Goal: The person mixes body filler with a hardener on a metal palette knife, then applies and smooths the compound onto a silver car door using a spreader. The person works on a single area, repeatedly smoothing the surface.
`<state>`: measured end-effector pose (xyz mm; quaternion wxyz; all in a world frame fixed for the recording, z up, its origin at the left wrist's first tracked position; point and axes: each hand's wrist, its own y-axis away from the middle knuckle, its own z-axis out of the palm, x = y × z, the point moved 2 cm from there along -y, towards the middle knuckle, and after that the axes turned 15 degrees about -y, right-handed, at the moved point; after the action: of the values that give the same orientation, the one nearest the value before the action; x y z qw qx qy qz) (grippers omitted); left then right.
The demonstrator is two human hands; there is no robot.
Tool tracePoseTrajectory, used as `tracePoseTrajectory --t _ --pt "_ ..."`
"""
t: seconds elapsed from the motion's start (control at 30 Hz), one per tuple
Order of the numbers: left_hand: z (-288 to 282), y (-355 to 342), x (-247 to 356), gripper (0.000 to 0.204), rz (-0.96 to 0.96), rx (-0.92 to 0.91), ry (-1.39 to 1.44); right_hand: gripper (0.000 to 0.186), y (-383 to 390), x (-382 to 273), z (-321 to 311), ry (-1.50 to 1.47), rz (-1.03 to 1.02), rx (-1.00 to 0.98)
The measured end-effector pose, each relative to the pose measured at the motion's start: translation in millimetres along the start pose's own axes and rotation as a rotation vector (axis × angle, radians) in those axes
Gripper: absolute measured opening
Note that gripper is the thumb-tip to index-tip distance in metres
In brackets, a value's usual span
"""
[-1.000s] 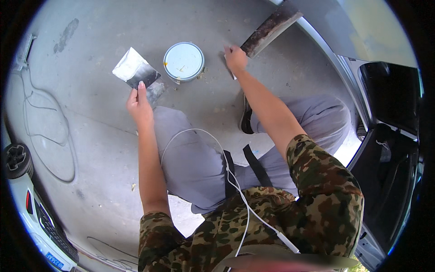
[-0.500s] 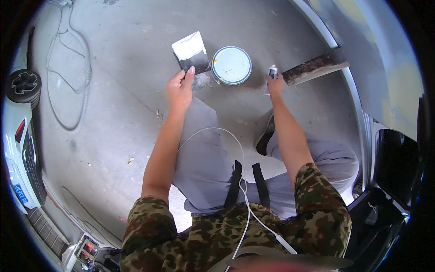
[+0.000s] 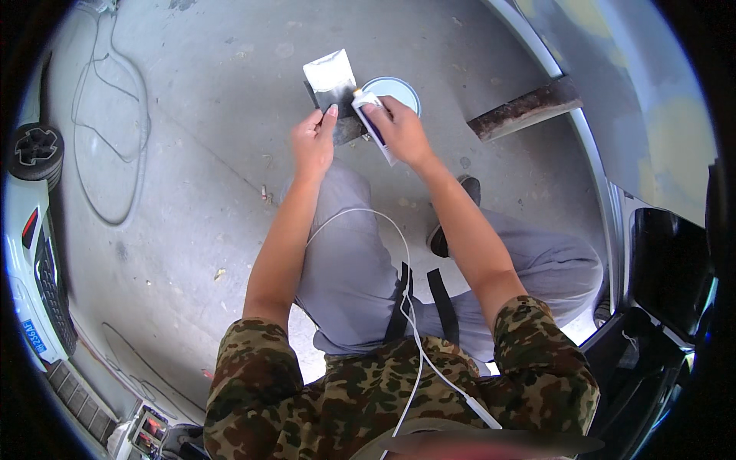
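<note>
Item, hands: two, both mine, left (image 3: 313, 143) and right (image 3: 405, 136), bare to the short sleeves. Plate (image 3: 328, 73): one, white over its far part, dark grey nearer me. Tube (image 3: 373, 124): one, white and dark, with a yellowish tip. Tin (image 3: 396, 87): one, round, pale on top, on the floor (image 3: 207, 192), partly covered from view by my right hand. Strip (image 3: 525, 111): one, dark and worn, lying to the right of the tin, well apart from it. Shoe (image 3: 438, 241): one in view, black, crossed by my right forearm. Straps: two, black, at my lap. Cable (image 3: 400, 230): one, white, looped over my trousers. Hose (image 3: 140, 146): one, grey, coiled loosely at left. Car (image 3: 27, 230): one, white, at the left rim. Panel (image 3: 644, 100): one, grey with yellowish patches, at upper right.

Fingers, left: closed, thumb laid on the plate's near edge, the others bent behind, pinching it up off the floor. Fingers, right: curled around the tube, thumb side toward the plate, gap taken up by the tube's body. Tube slants, tip away from me, just beside the plate's right edge; whether tip and plate touch, I cannot tell.
</note>
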<state>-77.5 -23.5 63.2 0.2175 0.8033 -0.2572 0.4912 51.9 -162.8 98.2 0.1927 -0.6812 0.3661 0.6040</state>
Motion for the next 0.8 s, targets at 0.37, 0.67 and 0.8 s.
tracePoseTrajectory --t 0.37,0.67,0.8 --pt "-1 -1 -7 0.048 0.016 -0.03 -0.04 0.045 -9 -29 16 0.419 -0.131 0.0" --pt "4 -4 -13 0.045 0.003 -0.061 -0.052 0.052 -21 -24 16 0.271 -0.106 -0.021" --pt "4 -3 -13 0.044 0.024 -0.068 -0.059 0.052 -22 -19 14 0.215 -0.063 -0.029"
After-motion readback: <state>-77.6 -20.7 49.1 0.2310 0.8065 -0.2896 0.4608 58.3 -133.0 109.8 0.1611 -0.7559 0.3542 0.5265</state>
